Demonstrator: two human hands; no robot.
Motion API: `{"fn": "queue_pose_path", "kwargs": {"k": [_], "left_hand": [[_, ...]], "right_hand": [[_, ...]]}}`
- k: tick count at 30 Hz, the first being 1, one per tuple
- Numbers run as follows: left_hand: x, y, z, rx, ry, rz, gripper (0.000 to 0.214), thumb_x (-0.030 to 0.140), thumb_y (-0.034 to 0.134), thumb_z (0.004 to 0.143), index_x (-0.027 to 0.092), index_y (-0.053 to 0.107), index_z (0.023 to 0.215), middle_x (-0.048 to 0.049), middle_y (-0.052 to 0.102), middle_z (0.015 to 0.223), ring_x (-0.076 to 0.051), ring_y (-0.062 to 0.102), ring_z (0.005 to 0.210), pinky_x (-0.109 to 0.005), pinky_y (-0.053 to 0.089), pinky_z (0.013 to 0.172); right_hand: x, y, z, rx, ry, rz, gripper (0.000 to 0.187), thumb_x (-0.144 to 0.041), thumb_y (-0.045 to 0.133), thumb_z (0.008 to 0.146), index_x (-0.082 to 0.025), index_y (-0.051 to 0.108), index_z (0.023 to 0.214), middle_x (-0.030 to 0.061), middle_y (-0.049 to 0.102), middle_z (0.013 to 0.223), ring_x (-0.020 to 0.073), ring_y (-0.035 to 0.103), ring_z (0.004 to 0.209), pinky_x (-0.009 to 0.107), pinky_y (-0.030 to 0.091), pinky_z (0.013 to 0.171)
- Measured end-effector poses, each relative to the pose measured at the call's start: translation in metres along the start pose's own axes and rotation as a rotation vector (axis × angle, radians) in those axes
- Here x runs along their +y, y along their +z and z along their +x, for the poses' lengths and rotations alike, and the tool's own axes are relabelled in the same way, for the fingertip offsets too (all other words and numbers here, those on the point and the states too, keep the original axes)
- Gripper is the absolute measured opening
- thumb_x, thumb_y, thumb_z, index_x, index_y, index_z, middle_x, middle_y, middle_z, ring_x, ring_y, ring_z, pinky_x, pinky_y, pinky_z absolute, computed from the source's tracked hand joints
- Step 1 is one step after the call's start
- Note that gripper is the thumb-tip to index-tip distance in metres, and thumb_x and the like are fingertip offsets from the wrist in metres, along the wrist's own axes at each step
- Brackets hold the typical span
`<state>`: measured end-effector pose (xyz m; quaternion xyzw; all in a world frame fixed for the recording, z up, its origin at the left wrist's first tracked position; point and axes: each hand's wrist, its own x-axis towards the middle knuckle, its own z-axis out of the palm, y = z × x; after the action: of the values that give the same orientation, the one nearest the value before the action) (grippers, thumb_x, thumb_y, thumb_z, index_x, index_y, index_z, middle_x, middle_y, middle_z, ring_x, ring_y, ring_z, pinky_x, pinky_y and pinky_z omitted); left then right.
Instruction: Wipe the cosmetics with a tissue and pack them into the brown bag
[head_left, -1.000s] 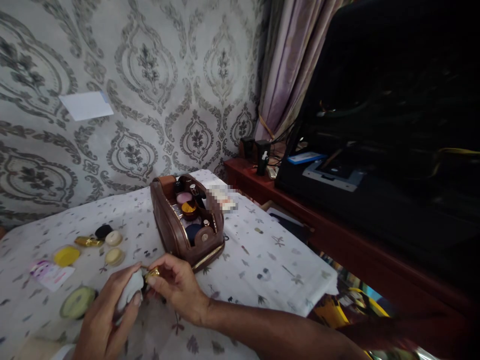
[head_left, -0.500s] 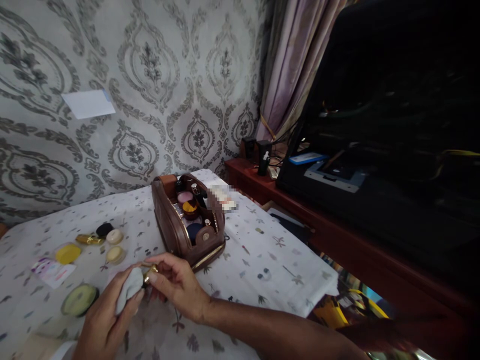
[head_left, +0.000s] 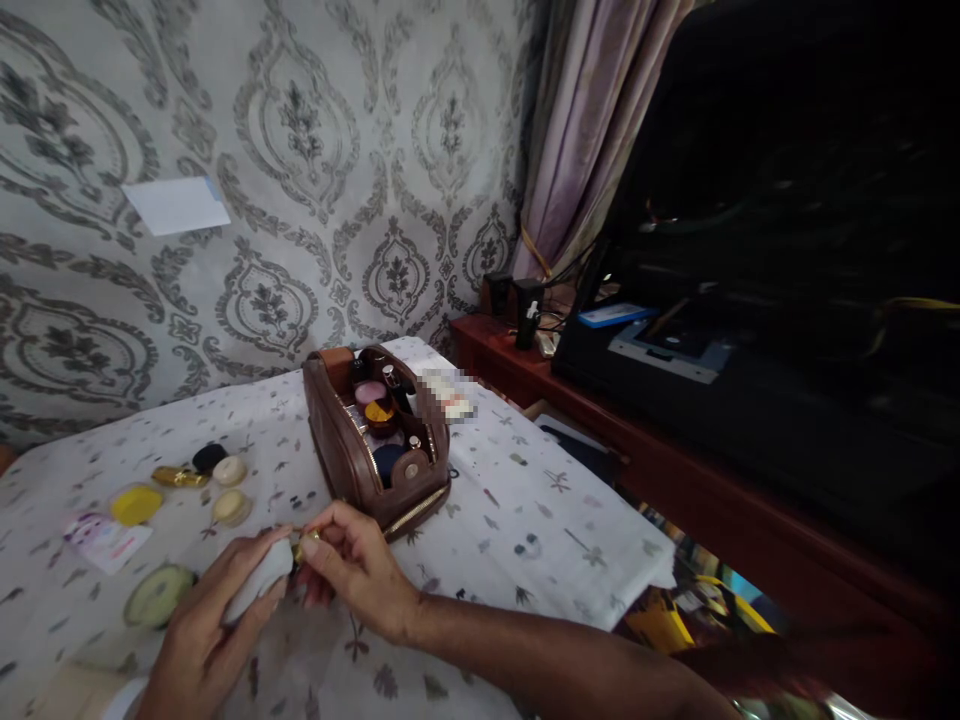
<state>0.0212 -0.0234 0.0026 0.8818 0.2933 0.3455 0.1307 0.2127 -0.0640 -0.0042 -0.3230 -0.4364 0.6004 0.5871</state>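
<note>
A pale cloth (head_left: 259, 592) was held in the left hand (head_left: 199, 640), gripped between the thumb and curled fingers. A small gold item (head_left: 303, 546) was pinched at the fingertips of the right hand (head_left: 360, 572). Its visible end was pressed against the upper edge of the cloth, and the rest was hidden by the fingers. Both hands were held together low over the table (head_left: 525, 520), just in front of an open brown pouch (head_left: 337, 450) packed with small jars. A green lid (head_left: 155, 595) lay on the table nearest the left hand. Further back were noted a pink packet (head_left: 105, 540), a yellow lid (head_left: 135, 503), two cream jars (head_left: 231, 508), a gold tube (head_left: 178, 477) and a black cap (head_left: 208, 457), all apart from the hands.
</note>
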Motion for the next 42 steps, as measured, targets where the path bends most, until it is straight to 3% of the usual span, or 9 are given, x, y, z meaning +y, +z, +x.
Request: {"fn": "queue_pose_path", "kwargs": {"k": [7,11,15,21,25,28,33,37,42], "left_hand": [[0.000,0.003,-0.008,0.076,-0.441,-0.229,0.043,0.049,0.064,0.086,0.025,0.068,0.122,-0.0019,0.072,0.124,-0.022,0.066,0.116,-0.023,0.050,0.100],[0.012,-0.001,-0.003,0.092,-0.575,-0.317,0.047,0.057,0.063,0.084,0.029,0.069,0.121,0.0008,0.070,0.128,-0.020,0.060,0.124,-0.021,0.042,0.108],[0.005,-0.009,-0.002,0.043,-0.563,-0.306,0.044,0.056,0.068,0.080,0.031,0.072,0.116,0.0005,0.070,0.127,-0.023,0.060,0.126,-0.028,0.040,0.111],[-0.010,-0.013,-0.006,-0.023,-0.547,-0.241,0.052,0.055,0.069,0.079,0.029,0.068,0.125,-0.0021,0.068,0.130,-0.027,0.057,0.129,-0.034,0.043,0.110],[-0.005,-0.012,-0.004,0.011,-0.600,-0.241,0.057,0.057,0.065,0.082,0.026,0.065,0.129,-0.0041,0.072,0.119,-0.025,0.068,0.102,-0.026,0.057,0.084],[-0.006,-0.013,-0.004,-0.014,-0.668,-0.321,0.063,0.058,0.067,0.080,0.026,0.060,0.134,-0.0045,0.073,0.109,-0.019,0.067,0.075,-0.020,0.054,0.057],[-0.009,-0.013,-0.004,0.045,-0.705,-0.459,0.057,0.054,0.075,0.075,0.025,0.066,0.124,-0.0029,0.071,0.091,-0.020,0.066,0.086,-0.017,0.053,0.066],[0.009,-0.012,0.003,0.039,-0.821,-0.595,0.072,0.056,0.075,0.074,0.020,0.057,0.133,0.0028,0.060,0.062,-0.012,0.051,0.048,-0.019,0.042,0.042],[0.022,-0.013,0.012,0.054,-0.788,-0.670,0.067,0.056,0.070,0.079,0.017,0.056,0.133,0.0008,0.063,0.074,-0.011,0.051,0.047,-0.020,0.042,0.042]], "right_hand": [[0.004,0.000,-0.001,-0.021,-0.094,-0.087,0.059,-0.069,0.067,0.078,-0.017,0.060,0.106,-0.0013,0.060,0.077,0.0057,0.054,0.058,0.018,0.045,0.054],[0.005,0.001,-0.002,-0.005,-0.116,-0.089,0.054,-0.066,0.067,0.080,-0.016,0.062,0.099,-0.0006,0.061,0.076,0.0066,0.054,0.058,0.019,0.044,0.054],[0.001,0.002,-0.002,0.031,-0.078,-0.025,0.053,-0.067,0.069,0.077,-0.017,0.056,0.091,-0.0028,0.059,0.070,0.0060,0.052,0.053,0.017,0.040,0.047],[-0.003,0.001,-0.001,0.025,-0.044,-0.007,0.055,-0.070,0.068,0.076,-0.018,0.052,0.088,-0.0046,0.058,0.066,0.0052,0.051,0.050,0.016,0.039,0.045],[-0.001,0.001,-0.001,-0.003,-0.041,0.006,0.058,-0.069,0.070,0.075,-0.018,0.055,0.099,-0.0039,0.060,0.072,0.0050,0.053,0.052,0.016,0.039,0.046],[0.000,0.001,-0.002,-0.019,-0.068,0.000,0.055,-0.066,0.069,0.078,-0.018,0.057,0.102,-0.0033,0.060,0.072,0.0055,0.053,0.053,0.016,0.038,0.045],[0.003,0.000,0.000,0.009,-0.091,0.019,0.050,-0.064,0.067,0.082,-0.017,0.056,0.098,-0.0031,0.060,0.070,0.0056,0.053,0.050,0.016,0.039,0.044],[0.004,-0.001,0.003,0.024,-0.106,0.034,0.049,-0.061,0.068,0.082,-0.017,0.056,0.099,-0.0034,0.061,0.069,0.0062,0.054,0.050,0.017,0.041,0.044],[-0.001,0.000,0.003,-0.014,-0.095,0.034,0.046,-0.054,0.073,0.081,-0.018,0.056,0.104,-0.0028,0.064,0.073,0.0079,0.057,0.054,0.018,0.042,0.045]]}}
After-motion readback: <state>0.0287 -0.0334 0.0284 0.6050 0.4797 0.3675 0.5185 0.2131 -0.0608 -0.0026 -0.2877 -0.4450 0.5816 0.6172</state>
